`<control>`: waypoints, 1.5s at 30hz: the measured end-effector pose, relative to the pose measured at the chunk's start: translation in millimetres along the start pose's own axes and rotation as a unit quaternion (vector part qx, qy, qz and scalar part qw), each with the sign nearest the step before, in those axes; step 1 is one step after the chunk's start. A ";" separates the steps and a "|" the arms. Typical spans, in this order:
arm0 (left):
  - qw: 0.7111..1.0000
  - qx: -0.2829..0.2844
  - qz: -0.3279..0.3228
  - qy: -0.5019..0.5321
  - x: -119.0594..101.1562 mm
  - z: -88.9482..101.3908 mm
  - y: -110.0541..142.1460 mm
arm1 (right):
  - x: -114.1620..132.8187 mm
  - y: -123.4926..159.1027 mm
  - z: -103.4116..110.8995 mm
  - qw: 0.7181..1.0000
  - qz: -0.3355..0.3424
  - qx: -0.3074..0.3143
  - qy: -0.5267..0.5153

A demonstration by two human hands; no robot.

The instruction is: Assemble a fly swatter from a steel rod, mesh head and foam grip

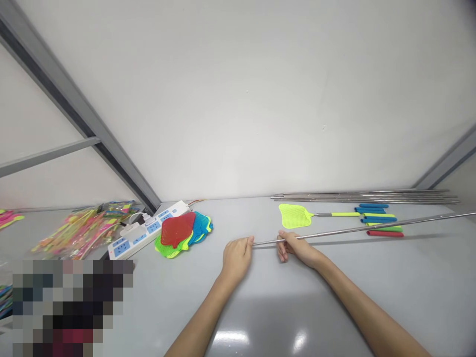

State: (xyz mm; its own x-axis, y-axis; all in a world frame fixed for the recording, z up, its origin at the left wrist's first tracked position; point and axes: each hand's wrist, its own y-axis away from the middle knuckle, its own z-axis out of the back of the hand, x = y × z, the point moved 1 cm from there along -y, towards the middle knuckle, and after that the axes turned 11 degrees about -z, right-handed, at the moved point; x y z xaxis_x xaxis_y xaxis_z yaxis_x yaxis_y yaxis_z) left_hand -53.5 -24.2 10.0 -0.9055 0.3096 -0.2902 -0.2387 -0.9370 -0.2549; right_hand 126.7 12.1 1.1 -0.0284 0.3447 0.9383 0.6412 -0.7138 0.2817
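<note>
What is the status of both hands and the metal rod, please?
Left hand closed on metal rod; right hand touching it, grip unclear. Rod crosses coloured tubes in view. Nothing visibly blocking hands.

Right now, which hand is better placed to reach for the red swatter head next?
Probably the left hand: it is nearer the red swatter head, while the right hand would have to reach past it. The left holds the metal rod, though, so it must let go first.
</note>
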 end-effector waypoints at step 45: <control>0.996 -0.037 -0.002 0.076 1.4 -7.2 -6.9 | -8.8 -12.7 -1.6 0.996 -0.014 -0.081 -0.017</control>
State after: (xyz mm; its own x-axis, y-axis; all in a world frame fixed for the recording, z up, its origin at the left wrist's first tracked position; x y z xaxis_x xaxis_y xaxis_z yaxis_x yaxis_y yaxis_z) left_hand -50.6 -16.2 4.7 -0.8397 0.3402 -0.4232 -0.2113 -0.9226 -0.3226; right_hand 117.6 17.2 -10.4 -0.0163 0.3852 0.9227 0.5087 -0.7913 0.3393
